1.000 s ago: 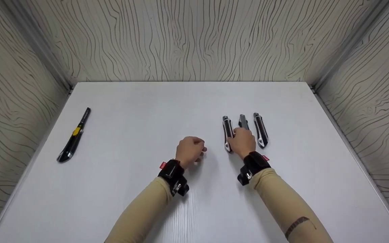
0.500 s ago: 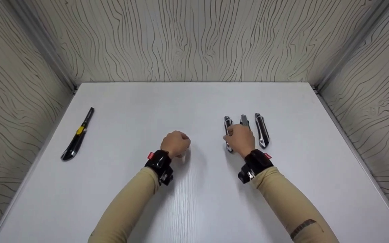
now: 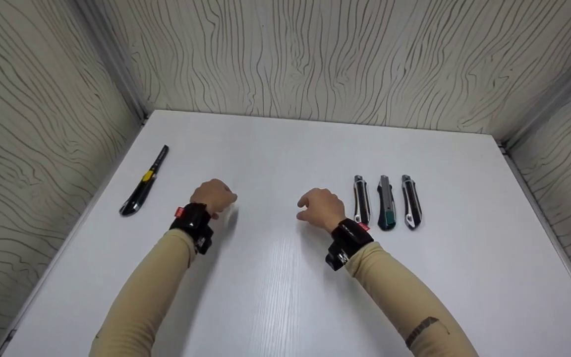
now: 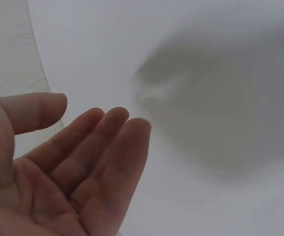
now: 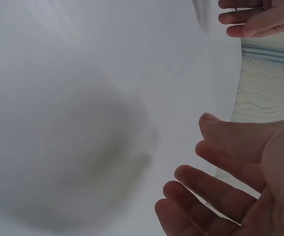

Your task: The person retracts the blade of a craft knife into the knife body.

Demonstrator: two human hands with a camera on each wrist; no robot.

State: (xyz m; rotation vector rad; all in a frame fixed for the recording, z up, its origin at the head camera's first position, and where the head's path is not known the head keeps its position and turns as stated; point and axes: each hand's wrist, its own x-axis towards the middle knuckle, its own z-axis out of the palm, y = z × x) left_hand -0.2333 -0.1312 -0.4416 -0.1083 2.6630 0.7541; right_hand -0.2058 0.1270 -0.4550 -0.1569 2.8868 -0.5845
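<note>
Three utility knives lie side by side on the right part of the table: a silver-and-black one (image 3: pixel 361 201), a grey one with a green end (image 3: pixel 386 203), and another silver-and-black one (image 3: pixel 412 202). My right hand (image 3: pixel 322 208) hovers just left of this row, its fingers loosely bent around nothing. A black utility knife with a yellow slider (image 3: pixel 144 183) lies slanted at the far left. To the right of it is my left hand (image 3: pixel 213 197), above the table. In the left wrist view this left hand (image 4: pixel 78 167) shows a bare palm and relaxed fingers.
The white table (image 3: pixel 275 277) bears both hands' shadows. Wood-grain panels (image 3: pixel 295 59) enclose it at the back and both sides, with grey metal posts (image 3: pixel 117 64) in the corners.
My right hand has left the row of knives and moved left, uncovering the green-ended one. My left hand has moved left, toward the black-and-yellow knife. The head view has shifted and tilted.
</note>
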